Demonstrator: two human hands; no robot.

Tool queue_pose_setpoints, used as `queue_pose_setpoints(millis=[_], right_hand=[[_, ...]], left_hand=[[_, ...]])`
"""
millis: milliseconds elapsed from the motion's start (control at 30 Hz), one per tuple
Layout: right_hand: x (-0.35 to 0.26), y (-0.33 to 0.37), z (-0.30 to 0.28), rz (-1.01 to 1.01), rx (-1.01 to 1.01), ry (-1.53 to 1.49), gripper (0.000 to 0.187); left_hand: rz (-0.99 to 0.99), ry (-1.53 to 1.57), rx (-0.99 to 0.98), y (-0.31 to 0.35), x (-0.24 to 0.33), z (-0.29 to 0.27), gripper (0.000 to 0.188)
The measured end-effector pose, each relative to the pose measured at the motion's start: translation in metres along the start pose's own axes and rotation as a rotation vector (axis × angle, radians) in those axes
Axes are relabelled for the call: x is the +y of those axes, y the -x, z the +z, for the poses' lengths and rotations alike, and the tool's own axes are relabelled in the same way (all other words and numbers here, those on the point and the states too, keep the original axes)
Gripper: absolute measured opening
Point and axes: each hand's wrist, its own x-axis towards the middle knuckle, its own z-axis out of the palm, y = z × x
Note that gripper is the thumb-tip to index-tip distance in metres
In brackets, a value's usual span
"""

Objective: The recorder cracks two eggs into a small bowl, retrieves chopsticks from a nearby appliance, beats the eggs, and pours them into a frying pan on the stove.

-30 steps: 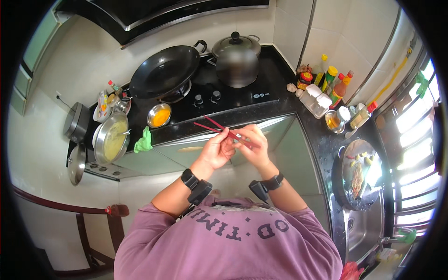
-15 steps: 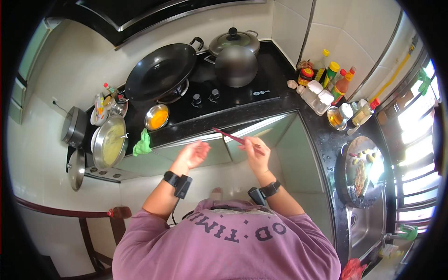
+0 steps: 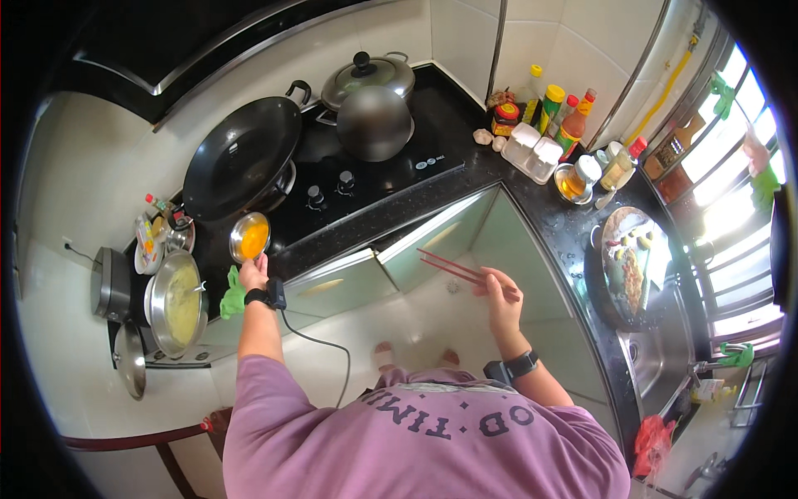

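My left hand [image 3: 253, 274] reaches forward to the counter's front edge, its fingers closed on the near rim of a small metal bowl [image 3: 236, 238]. Yellow-orange beaten egg [image 3: 255, 240] sits in that bowl. In my right hand [image 3: 502, 304] is a pair of dark red chopsticks [image 3: 455, 266], held over the floor in front of the cabinets. Their tips are slightly apart, pointing forward and left, away from any food. Just beside my left wrist, a green cloth or bag [image 3: 233, 294] hangs at the counter edge.
A black wok [image 3: 241, 154] and a lidded pot [image 3: 391, 79] stand on the hob [image 3: 382, 179]. Left of my hand is a metal pan [image 3: 198, 324] with pale yellow contents. Several sauce bottles [image 3: 573, 125], a round board [image 3: 611, 303] with food, and the sink [image 3: 665, 366] are on the right.
My left hand has moved forward and left from mid-air to take hold of the egg bowl. My right hand with the chopsticks has shifted right and slightly back. The view has turned.
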Motion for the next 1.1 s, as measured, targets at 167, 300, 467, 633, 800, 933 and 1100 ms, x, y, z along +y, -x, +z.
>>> queue_pose_setpoints(millis=[167,300,467,633,800,933,1100], right_hand=[[-0.015,0.001,0.003,0.02,-0.086,-0.059,0.022],[-0.028,-0.013,0.029,-0.003,-0.236,-0.122,0.018],[-0.033,-0.03,0.095,-0.087,-0.494,-0.196,0.015],[0.002,-0.023,0.134,-0.145,-0.64,-0.026,0.012],[0.004,0.001,0.105,0.11,-0.812,-0.062,0.014],[0.002,0.015,0.088,-0.002,-0.604,-0.047,0.016],[-0.023,0.038,0.09,0.022,-0.696,0.128,0.016]], left_hand=[[0.048,-0.055,-0.099,0.002,0.002,-0.024,0.019],[0.039,-0.161,-0.182,0.05,-0.001,-0.041,0.017],[0.006,-0.293,-0.366,0.154,-0.001,-0.056,0.011],[-0.057,-0.352,-0.45,0.237,-0.017,-0.073,0.006],[-0.116,-0.396,-0.51,0.284,-0.025,-0.09,0.01],[-0.155,-0.464,-0.567,0.305,-0.017,-0.103,0.005],[-0.171,-0.473,-0.6,0.312,-0.001,-0.131,0.006]])
